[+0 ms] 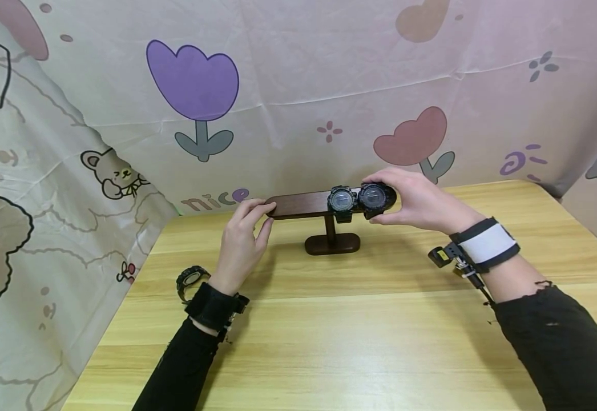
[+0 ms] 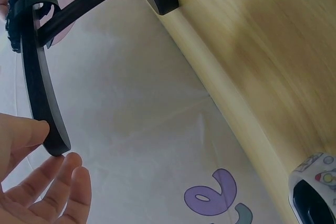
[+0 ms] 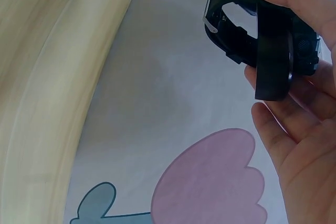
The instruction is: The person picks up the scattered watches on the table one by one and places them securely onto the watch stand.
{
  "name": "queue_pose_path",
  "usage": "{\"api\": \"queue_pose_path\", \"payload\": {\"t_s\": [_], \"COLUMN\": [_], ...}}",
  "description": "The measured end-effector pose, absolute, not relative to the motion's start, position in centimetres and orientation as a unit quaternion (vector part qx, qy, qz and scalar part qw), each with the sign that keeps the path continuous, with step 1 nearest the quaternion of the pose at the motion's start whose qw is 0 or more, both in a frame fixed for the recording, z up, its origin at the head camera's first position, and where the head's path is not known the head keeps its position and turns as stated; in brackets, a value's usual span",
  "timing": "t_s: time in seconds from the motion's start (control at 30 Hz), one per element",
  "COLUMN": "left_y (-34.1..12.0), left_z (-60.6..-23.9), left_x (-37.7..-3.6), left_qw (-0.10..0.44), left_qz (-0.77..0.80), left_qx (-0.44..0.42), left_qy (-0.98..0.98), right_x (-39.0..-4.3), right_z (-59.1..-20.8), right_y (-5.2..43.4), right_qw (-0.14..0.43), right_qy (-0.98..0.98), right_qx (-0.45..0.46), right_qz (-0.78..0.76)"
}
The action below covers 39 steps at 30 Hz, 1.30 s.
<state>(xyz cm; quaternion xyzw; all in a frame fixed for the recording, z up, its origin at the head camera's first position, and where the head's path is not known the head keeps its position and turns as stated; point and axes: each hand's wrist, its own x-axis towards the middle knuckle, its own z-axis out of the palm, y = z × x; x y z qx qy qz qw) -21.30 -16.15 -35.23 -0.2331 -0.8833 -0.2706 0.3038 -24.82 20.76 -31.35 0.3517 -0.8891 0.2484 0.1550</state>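
Observation:
A dark brown T-shaped watch stand [image 1: 298, 205] stands near the back of the table, with two black watches on the right part of its bar. My left hand [image 1: 242, 242] pinches the bar's bare left end between thumb and fingers. At the opposite end, my right hand [image 1: 414, 200] grips the outer watch [image 1: 372, 197], thumb below and fingers above. Its strap loops round the bar in the right wrist view. The inner watch [image 1: 342, 199] sits close beside it. Another black watch [image 1: 192, 278] rests on the table, left of my left wrist.
The wooden table [image 1: 360, 342] ends at a printed cloth backdrop [image 1: 288, 74] just behind the stand. Low in the left wrist view, a white cartoon-printed curved object [image 2: 317, 177] with a dark inside shows at the right edge.

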Motion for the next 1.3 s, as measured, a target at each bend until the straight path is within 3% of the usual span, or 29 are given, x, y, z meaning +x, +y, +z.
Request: {"api": "queue_pose_path", "payload": {"t_s": [1.3], "left_y": [-15.93], "left_z": [-35.08], "left_x": [-21.19], "left_qw": [0.301], "left_qz": [-0.279], "left_qx": [-0.232], "left_qy": [-0.882], "right_x": [-25.05], "right_z": [-31.08], "right_y": [19.96], "right_qw": [0.132], "right_qy": [-0.893], "right_qx": [0.347], "right_qz": [0.254]}}
